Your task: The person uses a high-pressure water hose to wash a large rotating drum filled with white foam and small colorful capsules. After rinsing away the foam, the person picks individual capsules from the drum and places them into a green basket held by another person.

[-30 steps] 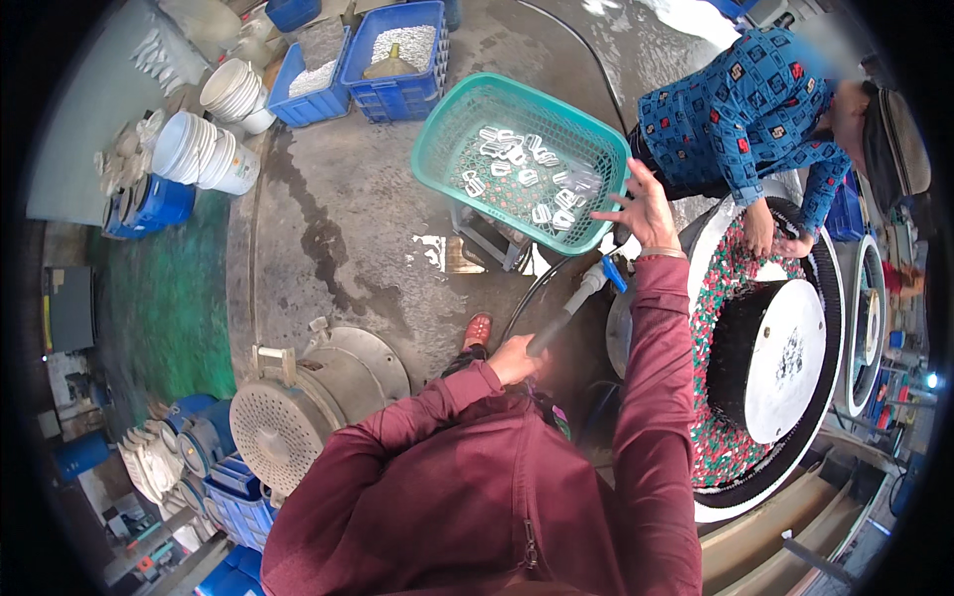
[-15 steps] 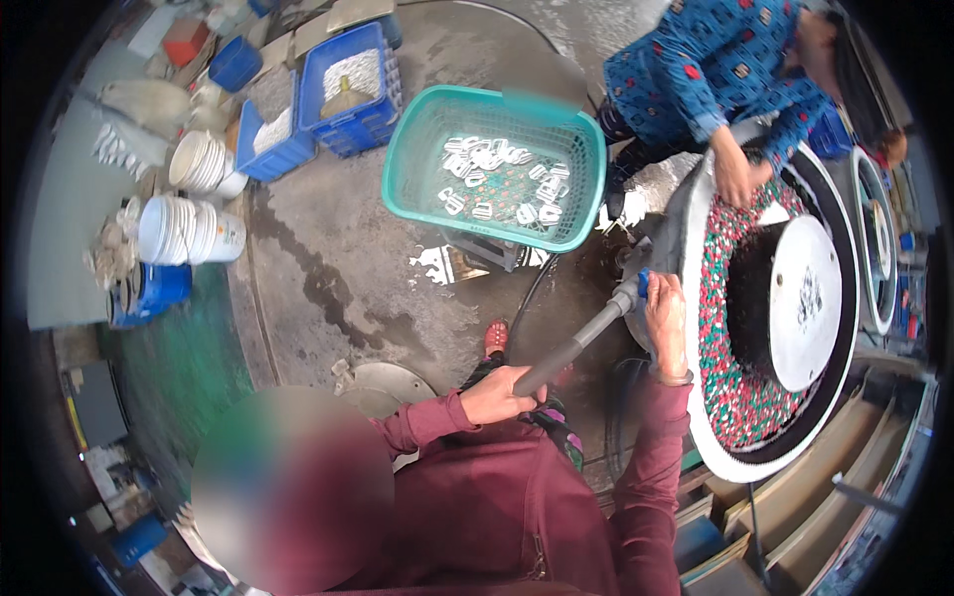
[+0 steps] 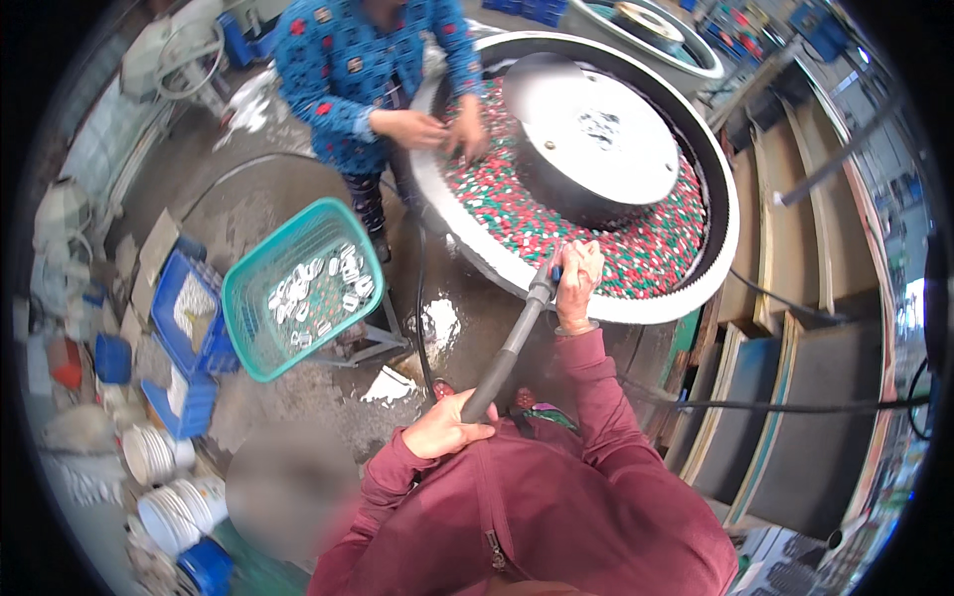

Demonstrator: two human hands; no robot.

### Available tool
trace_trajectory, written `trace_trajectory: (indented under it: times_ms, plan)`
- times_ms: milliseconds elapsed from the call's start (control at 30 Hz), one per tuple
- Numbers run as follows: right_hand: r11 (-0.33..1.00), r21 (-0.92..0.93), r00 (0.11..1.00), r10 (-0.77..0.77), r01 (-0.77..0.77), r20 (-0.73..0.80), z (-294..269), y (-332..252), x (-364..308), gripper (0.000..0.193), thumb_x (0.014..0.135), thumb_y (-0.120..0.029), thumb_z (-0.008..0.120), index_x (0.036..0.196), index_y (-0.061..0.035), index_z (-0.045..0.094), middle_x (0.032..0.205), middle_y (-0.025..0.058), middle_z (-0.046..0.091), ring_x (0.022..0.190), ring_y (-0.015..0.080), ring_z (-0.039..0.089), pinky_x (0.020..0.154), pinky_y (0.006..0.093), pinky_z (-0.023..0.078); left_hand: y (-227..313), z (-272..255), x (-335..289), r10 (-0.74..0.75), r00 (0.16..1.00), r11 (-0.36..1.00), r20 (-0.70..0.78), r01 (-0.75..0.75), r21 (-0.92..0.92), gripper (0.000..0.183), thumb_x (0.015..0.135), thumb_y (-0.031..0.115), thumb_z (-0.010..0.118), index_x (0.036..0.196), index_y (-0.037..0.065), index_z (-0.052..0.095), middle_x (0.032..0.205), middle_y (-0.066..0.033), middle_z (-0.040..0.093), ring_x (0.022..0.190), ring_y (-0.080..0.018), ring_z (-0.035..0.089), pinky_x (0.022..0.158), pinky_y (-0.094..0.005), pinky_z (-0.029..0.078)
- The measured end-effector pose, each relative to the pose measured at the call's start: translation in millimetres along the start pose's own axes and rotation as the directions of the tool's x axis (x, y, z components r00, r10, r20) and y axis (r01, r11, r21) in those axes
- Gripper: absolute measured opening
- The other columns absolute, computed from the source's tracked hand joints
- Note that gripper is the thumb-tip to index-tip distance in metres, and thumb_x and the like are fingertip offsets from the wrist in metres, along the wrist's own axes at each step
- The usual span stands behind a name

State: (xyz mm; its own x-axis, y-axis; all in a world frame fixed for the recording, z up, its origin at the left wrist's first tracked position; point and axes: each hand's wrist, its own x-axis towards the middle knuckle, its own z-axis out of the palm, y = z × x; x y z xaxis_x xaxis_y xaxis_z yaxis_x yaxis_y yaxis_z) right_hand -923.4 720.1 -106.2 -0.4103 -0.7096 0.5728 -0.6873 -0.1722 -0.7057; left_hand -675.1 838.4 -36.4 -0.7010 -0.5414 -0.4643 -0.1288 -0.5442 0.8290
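A grey pipe (image 3: 505, 350) slants up and away from my body to the near rim of a large round bowl machine (image 3: 651, 314). My left hand (image 3: 444, 429) is closed round the pipe's lower end, near my jacket. Closed at its upper end, by a blue valve handle (image 3: 556, 272), is my right hand (image 3: 577, 282), just over the bowl's rim. Small red, green and white pieces (image 3: 532, 221) fill the bowl round its central drum (image 3: 601, 129). Whether anything comes out of the pipe cannot be seen.
Across the bowl a co-worker in a blue patterned top (image 3: 343, 70) has both hands over the pieces. A green basket (image 3: 231, 313) of white parts stands on a metal stand at left. Wooden troughs (image 3: 785, 199) are at right; a black cable (image 3: 785, 404) crosses there.
My view has turned right, so the bowl now lies ahead and the basket has shifted down and left. Both my hands keep hold of the pipe.
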Motion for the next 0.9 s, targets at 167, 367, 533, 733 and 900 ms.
trace_trajectory:
  times_ms: [167, 367, 533, 733, 900]
  plan:
    - [0.920, 0.111, 0.920, -0.385, 0.376, 0.071, -64, 18, 21, 0.022, 0.070, -0.006, 0.052, 0.049, -0.0065, 0.045, 0.052, 0.0035, 0.042, 0.055, 0.0212, 0.040, 0.057, 0.0343, 0.030, 16, 7, 18, -0.191, 0.963, 0.975, 0.189, 0.208, -0.076, 0.017, 0.080, 0.002, 0.061, 0.093, 0.006, 0.051, 0.063, 0.0043, 0.047, 0.042, -0.0013, 0.031, 0.038, -0.0198, 0.021]
    - [0.912, 0.204, 0.862, -0.405, 0.356, 0.305, -110, 43, 36, 0.020, 0.066, -0.010, 0.056, 0.048, -0.0055, 0.047, 0.054, 0.0025, 0.042, 0.060, 0.0204, 0.041, 0.059, 0.0336, 0.032, 32, 26, 40, -0.235, 0.947, 0.964, 0.220, 0.256, -0.072, 0.018, 0.077, -0.002, 0.061, 0.092, 0.004, 0.053, 0.067, 0.0017, 0.050, 0.043, -0.0010, 0.032, 0.037, -0.0188, 0.021]
    - [0.998, -0.027, 0.998, -0.054, 0.055, 0.040, -93, 102, 13, 0.010, 0.075, -0.017, 0.058, 0.072, -0.0082, 0.061, 0.084, 0.0048, 0.054, 0.086, 0.0244, 0.045, 0.080, 0.0369, 0.032, 17, 102, 80, -0.209, 0.977, 0.978, 0.028, 0.210, -0.017, 0.020, 0.079, -0.002, 0.059, 0.095, 0.005, 0.049, 0.055, 0.0064, 0.036, 0.040, -0.0015, 0.028, 0.036, -0.0209, 0.018]
    - [0.341, 0.675, 0.687, 0.642, -0.654, 0.341, -86, 194, -7, 0.038, 0.090, -0.028, 0.047, 0.117, -0.0007, 0.052, 0.115, 0.0084, 0.054, 0.107, 0.0201, 0.047, 0.094, 0.0324, 0.033, -1, 141, 100, -0.239, 0.971, 0.971, -0.035, 0.237, -0.035, 0.018, 0.080, 0.000, 0.061, 0.093, 0.007, 0.051, 0.055, 0.0052, 0.039, 0.040, -0.0025, 0.028, 0.037, -0.0213, 0.017]
    - [0.408, 0.177, 0.427, 0.681, -0.896, 0.594, -106, 265, 74, 0.046, 0.087, -0.031, 0.047, 0.117, 0.0022, 0.051, 0.122, 0.0134, 0.052, 0.110, 0.0263, 0.047, 0.095, 0.0444, 0.031, 6, 180, 123, -0.182, 0.981, 0.983, -0.070, 0.179, -0.045, 0.017, 0.083, 0.006, 0.060, 0.095, 0.009, 0.048, 0.054, 0.0065, 0.035, 0.039, -0.0027, 0.026, 0.036, -0.0213, 0.017]
